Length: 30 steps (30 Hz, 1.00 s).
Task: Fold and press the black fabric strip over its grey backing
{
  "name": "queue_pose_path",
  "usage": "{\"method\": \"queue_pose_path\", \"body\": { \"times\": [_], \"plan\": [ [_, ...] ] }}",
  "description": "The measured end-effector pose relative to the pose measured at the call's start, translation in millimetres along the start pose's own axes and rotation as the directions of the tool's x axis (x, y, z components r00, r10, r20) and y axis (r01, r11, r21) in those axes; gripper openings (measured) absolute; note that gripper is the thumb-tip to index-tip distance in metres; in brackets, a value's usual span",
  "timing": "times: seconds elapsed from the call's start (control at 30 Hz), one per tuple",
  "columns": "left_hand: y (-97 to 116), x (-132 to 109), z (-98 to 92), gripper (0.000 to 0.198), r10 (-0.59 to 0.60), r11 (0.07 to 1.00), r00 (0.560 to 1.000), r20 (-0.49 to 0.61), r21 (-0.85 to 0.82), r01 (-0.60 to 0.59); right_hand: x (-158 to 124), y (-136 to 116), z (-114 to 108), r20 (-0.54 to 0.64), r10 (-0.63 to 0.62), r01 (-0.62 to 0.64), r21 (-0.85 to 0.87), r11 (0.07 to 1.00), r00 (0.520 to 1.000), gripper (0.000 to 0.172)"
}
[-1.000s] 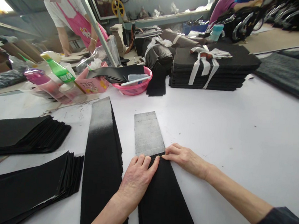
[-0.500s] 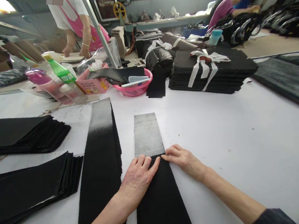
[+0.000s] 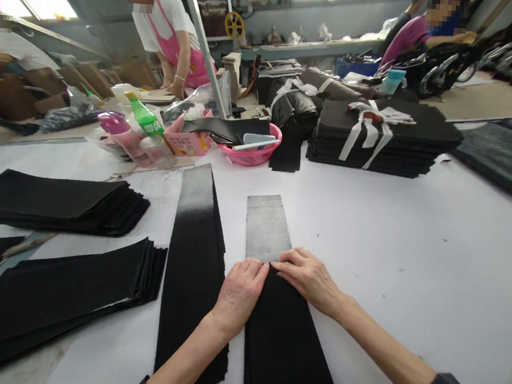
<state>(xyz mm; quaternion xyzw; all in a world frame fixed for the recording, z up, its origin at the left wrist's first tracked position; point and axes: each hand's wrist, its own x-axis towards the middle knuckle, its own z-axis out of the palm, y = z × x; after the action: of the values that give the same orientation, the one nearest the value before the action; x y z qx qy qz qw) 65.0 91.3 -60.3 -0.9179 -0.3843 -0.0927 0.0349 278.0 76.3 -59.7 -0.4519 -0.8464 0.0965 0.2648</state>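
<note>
A long black strip (image 3: 291, 344) lies on the white table, with a grey panel (image 3: 268, 226) showing beyond its far edge. My left hand (image 3: 240, 292) is at that edge, fingers together and bent down onto it, thumb beside them. From the right, my right hand (image 3: 309, 274) meets the same edge, its fingertips pinching the black strip close to my left thumb. The fingertips of the two hands almost touch. Just left of them lies a stack of long black strips (image 3: 193, 270), glossy at its far end.
Two black stacks (image 3: 67, 199) lie at the left. Behind are a pink basket (image 3: 252, 154), a green bottle (image 3: 144, 113), a pink box (image 3: 193, 139) and a tied black bundle (image 3: 377, 137). A person in a pink apron (image 3: 189, 55) stands beyond; others are further back.
The view has shifted, so the scene sits further right. My right fingers have come in over the strip's edge, nearer my left hand, and my left fingers are drawn closer together.
</note>
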Motion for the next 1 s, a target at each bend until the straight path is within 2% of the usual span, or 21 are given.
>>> {"method": "queue_pose_path", "body": {
  "times": [0.07,0.17,0.3,0.47,0.6,0.83,1.0],
  "plan": [
    [-5,-6,2.2,0.021,-0.064,0.994,0.997,-0.034,-0.088,0.061,7,-5,9,0.062,-0.014,0.017,-0.051,0.999,0.998,0.017],
    [-12,-14,6.4,0.017,-0.125,0.977,0.987,-0.102,-0.188,0.104,8,-5,19,0.094,-0.008,0.018,-0.110,0.994,0.996,0.022],
    [-20,-21,12.4,0.017,-0.086,0.976,0.982,-0.169,-0.211,0.049,8,-4,19,0.119,0.003,0.015,-0.151,0.988,0.993,0.030],
    [-27,-25,16.2,0.021,0.071,0.993,0.981,-0.182,-0.077,-0.086,12,-6,13,0.194,0.003,0.032,-0.176,0.984,0.981,0.043],
    [-29,-26,13.4,0.025,0.150,0.989,0.977,-0.149,0.038,-0.146,14,-7,12,0.232,-0.015,0.057,-0.176,0.983,0.973,0.049],
    [-20,-30,7.2,0.031,0.156,0.975,0.979,-0.128,0.178,-0.132,14,-8,14,0.226,-0.055,0.098,-0.185,0.978,0.973,0.045],
    [-12,-32,5.5,0.030,0.135,0.966,0.987,-0.092,0.234,-0.111,10,-6,11,0.201,-0.044,0.079,-0.167,0.983,0.979,0.039]
  ]
}}
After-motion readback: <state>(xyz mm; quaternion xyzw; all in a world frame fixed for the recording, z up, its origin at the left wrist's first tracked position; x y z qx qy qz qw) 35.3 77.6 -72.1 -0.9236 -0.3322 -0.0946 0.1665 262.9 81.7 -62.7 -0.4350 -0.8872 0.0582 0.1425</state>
